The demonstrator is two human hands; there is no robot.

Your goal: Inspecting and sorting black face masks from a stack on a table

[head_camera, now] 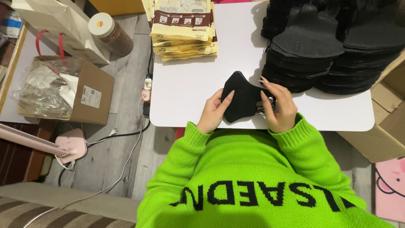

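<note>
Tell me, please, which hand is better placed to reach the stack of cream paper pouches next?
Probably the left hand: it lies on the folded black fabric mask's side nearer the cream pouches, while the right hand sits beside the black mask piles.

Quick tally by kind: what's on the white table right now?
Black mask held by left hand and right hand: 1
Piles of black masks: 3, roughly; edges merge
Stacks of cream packets: 1
Total: 5 on the white table
</note>
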